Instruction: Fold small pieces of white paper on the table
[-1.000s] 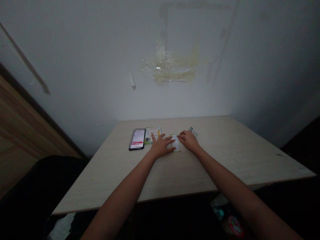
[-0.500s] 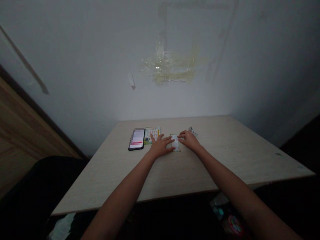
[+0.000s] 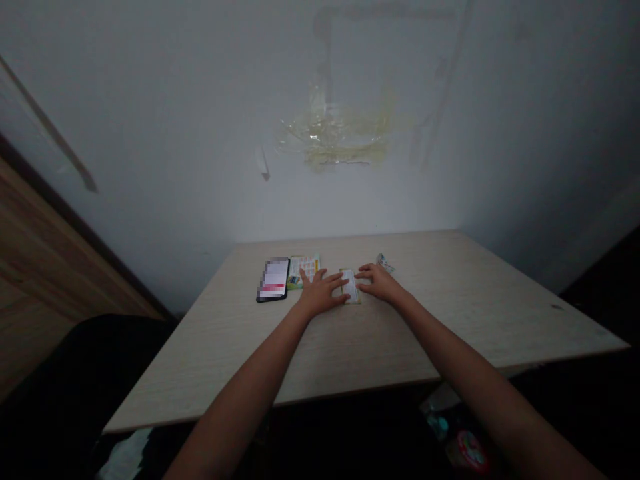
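Observation:
A small printed card or folded paper (image 3: 351, 287), white with a greenish-yellow border, lies flat on the table. My left hand (image 3: 320, 292) rests over its left side, fingers spread, some fingertips on it. At its right edge is my right hand (image 3: 376, 281), fingers apart, with the tips touching or close to the border. A larger printed booklet or box (image 3: 304, 263), green and yellow, is behind my left hand and partly hidden by it. Behind my right hand a small patterned piece (image 3: 385, 263) sticks out, mostly covered.
A phone (image 3: 273, 280) with its screen lit lies left of the booklet. The pale wooden table (image 3: 240, 353) meets a grey wall (image 3: 200, 167) with peeling tape (image 3: 345, 137). Below the front edge at right is a red round item (image 3: 471, 450).
My right hand's fingers have spread a little more at the card's right edge. The left hand and the card have stayed in place; the view has shifted slightly.

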